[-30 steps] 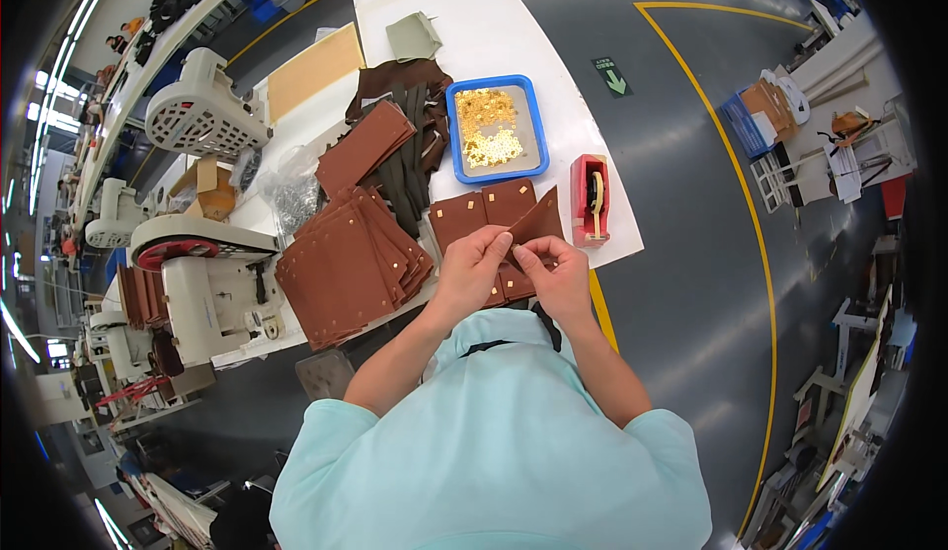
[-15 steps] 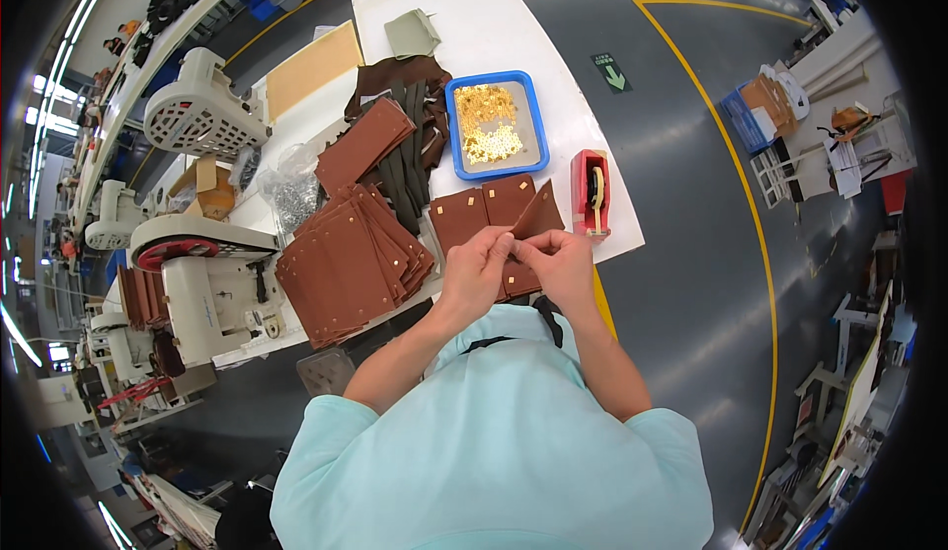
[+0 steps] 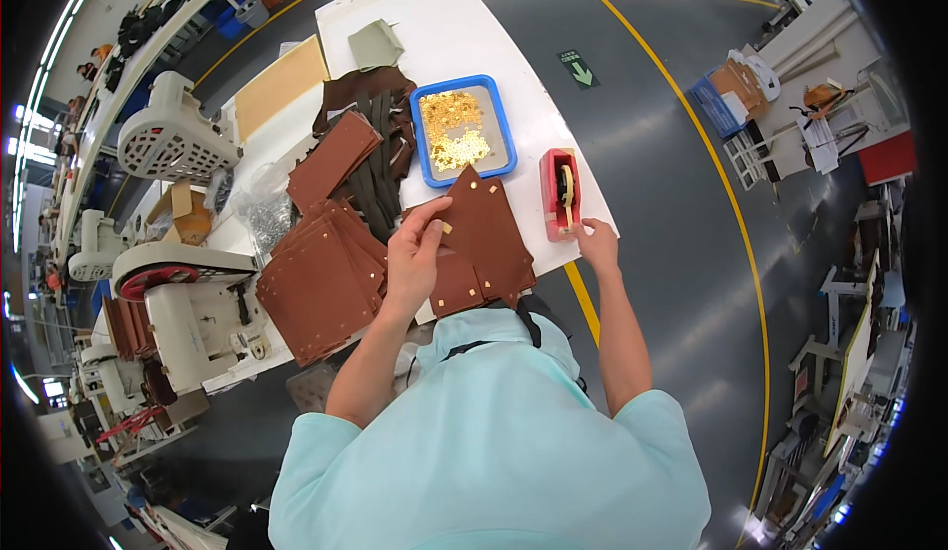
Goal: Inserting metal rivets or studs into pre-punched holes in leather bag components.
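- Left hand (image 3: 413, 254) pinches the edge of a brown leather panel (image 3: 484, 226), lifted and tilted over the white table (image 3: 464, 37); fingers closed on it.
- Small tan tab shows at the left thumb, on the panel edge.
- Right hand (image 3: 596, 244) rests at the near end of a red tape dispenser (image 3: 560, 193), fingertips touching it; grip closed or loose, cannot tell.
- More brown panels (image 3: 459, 288) lie flat under the lifted one, at the table edge.
- Blue tray (image 3: 431, 170) with gold bits sits just beyond the panel.
- Stack of brown leather pieces (image 3: 318, 278) left of the left hand.
- Dark straps (image 3: 373, 170) between stack and tray.
- White sewing machine (image 3: 193, 303) far left.
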Demonstrator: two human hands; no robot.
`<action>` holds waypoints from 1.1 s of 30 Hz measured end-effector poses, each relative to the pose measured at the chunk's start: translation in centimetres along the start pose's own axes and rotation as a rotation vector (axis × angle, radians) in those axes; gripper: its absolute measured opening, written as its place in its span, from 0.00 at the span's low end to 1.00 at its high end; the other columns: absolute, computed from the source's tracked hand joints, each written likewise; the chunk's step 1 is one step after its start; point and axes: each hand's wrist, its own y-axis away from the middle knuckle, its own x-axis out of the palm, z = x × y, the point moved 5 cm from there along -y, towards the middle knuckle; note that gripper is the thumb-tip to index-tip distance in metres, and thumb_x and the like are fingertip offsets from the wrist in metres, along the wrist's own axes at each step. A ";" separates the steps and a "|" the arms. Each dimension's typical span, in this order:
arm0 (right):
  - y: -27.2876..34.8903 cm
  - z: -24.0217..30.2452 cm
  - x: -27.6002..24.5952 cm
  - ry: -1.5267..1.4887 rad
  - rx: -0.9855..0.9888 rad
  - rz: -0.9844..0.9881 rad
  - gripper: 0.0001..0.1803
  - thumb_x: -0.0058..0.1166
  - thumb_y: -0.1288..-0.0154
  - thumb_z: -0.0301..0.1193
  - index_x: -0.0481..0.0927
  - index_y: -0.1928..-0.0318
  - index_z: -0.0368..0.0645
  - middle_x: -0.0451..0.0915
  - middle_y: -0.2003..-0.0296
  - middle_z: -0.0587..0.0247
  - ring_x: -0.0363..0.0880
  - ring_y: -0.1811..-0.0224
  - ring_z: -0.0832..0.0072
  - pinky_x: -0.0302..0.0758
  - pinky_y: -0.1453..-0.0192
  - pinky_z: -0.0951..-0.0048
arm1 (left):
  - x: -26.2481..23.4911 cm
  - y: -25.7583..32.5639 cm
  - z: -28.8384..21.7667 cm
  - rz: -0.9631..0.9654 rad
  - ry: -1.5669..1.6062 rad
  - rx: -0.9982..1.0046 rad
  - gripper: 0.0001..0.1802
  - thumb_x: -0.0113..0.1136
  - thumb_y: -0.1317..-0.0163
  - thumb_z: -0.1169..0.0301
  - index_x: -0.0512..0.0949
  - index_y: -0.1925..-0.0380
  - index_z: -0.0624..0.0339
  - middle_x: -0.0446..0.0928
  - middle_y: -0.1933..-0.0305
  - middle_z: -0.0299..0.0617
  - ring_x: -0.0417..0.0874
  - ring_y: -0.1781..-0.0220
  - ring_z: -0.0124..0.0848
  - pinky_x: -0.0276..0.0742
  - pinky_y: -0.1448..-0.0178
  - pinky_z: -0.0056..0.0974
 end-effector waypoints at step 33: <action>6.2 -2.6 2.7 -0.493 0.364 -0.156 0.12 0.63 0.41 0.29 0.85 0.70 0.29 0.85 0.68 0.62 0.80 0.68 0.80 0.74 0.62 0.79 | -0.3 -0.3 -3.1 0.114 -0.344 -0.146 0.15 0.57 0.35 0.77 0.79 0.48 0.66 0.81 0.63 0.39 0.81 0.61 0.25 0.77 0.54 0.33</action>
